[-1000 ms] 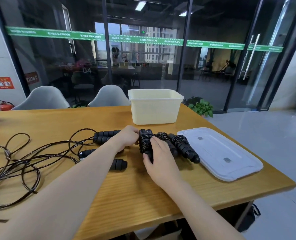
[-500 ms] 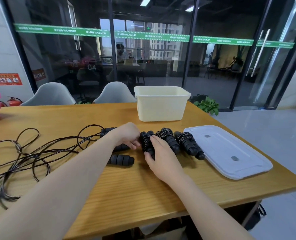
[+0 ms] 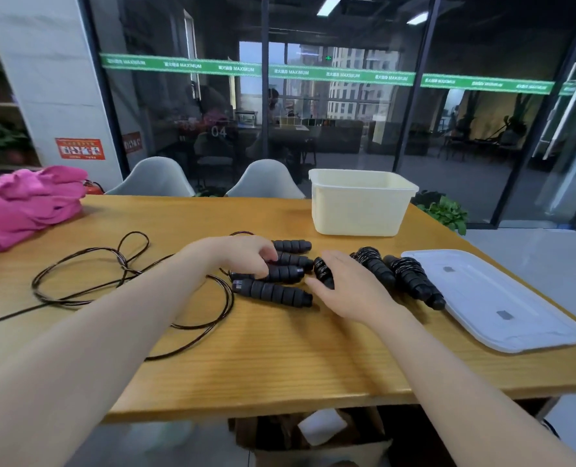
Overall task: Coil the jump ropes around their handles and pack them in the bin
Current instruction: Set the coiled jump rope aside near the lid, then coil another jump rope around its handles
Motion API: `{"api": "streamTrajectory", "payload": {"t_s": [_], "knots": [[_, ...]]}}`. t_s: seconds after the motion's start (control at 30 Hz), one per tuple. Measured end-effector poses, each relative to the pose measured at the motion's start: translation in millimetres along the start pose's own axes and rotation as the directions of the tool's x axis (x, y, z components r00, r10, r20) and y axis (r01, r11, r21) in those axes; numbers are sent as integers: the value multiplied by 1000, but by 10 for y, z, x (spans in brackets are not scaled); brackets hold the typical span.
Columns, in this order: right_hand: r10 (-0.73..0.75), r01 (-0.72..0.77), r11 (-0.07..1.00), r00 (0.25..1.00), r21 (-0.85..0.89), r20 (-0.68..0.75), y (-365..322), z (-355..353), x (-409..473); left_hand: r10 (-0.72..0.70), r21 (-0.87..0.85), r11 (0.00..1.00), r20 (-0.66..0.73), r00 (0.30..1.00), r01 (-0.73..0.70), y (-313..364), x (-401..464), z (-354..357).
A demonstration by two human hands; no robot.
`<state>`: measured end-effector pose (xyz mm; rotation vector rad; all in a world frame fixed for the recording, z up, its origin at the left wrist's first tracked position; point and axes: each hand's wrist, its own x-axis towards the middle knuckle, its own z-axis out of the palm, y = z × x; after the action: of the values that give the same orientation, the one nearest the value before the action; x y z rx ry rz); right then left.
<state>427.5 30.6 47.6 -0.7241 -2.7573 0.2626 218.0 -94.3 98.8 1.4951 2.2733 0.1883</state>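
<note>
Several loose black jump rope handles lie mid-table, their uncoiled rope sprawling to the left. My left hand curls its fingers over the middle handles. To the right lie three coiled bundles: one partly under my right hand, whose straight fingers rest on it, and two more beside it. The cream bin stands behind them, and I cannot see inside it.
The bin's white lid lies flat at the table's right edge. Pink cloth is heaped at the far left. Two grey chairs stand behind the table, and a plant grows past the right corner.
My left hand left the coiled bundle and moved left onto the loose handles. My right hand stayed on the bundle. The view swung left, bringing the pink cloth in.
</note>
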Motion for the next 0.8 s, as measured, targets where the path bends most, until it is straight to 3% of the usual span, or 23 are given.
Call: {"api": "streamTrajectory", "payload": {"t_s": [0.1, 0.33, 0.57, 0.67, 0.8], "knots": [[-73, 69, 997, 993, 43, 89, -170, -3, 63, -17, 89, 996, 62, 998, 11, -123, -91, 93], [-157, 167, 986, 949, -16, 274, -449, 142, 185, 0, 209, 977, -160, 987, 34, -348, -25, 382], [-189, 227, 964, 951, -138, 243, -500, 332, 393, -30, 328, 942, -143, 989, 76, -271, 10, 484], [-200, 244, 961, 938, -132, 281, -534, 359, 495, 36, 384, 923, -175, 984, 34, -247, -26, 560], [-217, 261, 956, 937, -137, 275, -663, 329, 490, 137, 300, 952, -244, 960, -60, -306, -161, 513]]}}
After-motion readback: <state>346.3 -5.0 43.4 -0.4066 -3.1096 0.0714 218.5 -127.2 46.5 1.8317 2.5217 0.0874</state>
